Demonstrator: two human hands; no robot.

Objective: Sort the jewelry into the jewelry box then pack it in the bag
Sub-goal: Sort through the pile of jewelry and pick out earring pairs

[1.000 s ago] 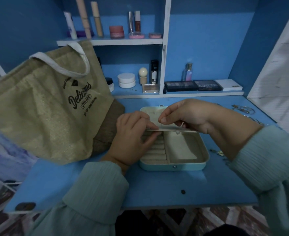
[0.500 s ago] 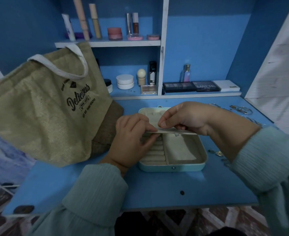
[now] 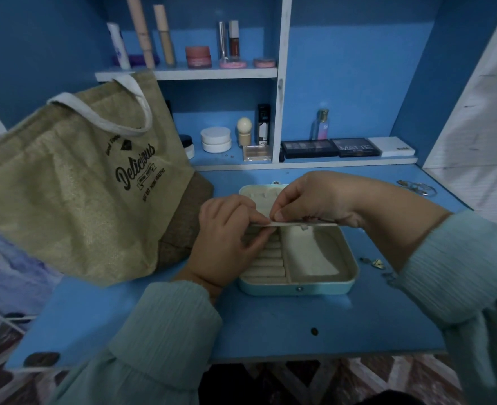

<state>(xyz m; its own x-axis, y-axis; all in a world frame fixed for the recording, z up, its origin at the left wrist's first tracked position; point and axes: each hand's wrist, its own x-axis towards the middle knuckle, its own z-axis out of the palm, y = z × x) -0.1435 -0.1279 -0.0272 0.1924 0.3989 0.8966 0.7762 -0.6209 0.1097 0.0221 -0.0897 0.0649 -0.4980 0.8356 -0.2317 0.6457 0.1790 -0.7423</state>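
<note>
A pale blue jewelry box (image 3: 298, 289) lies open on the blue table, with cream ring rolls on its left and a bare cream compartment on its right. Over its middle, both hands hold a thin cream flap (image 3: 305, 225) edge-on. My left hand (image 3: 227, 244) pinches the flap's left end. My right hand (image 3: 314, 197) pinches it from above, and something small and dark shows under its fingers. A tan burlap bag (image 3: 74, 182) printed "Delicious" stands at the left. Loose jewelry (image 3: 376, 263) lies right of the box, and more jewelry (image 3: 417, 187) lies at the far right.
Behind the table, shelves hold cosmetics: tubes and jars (image 3: 197, 57) on top, white pots (image 3: 215, 138) and eyeshadow palettes (image 3: 329, 147) below. A white wall (image 3: 481, 112) stands to the right. The table's front edge (image 3: 270, 358) runs close to my sleeves.
Both hands stay on the flap over the box. My right hand's fingers have shifted slightly along it; the box and bag keep their places.
</note>
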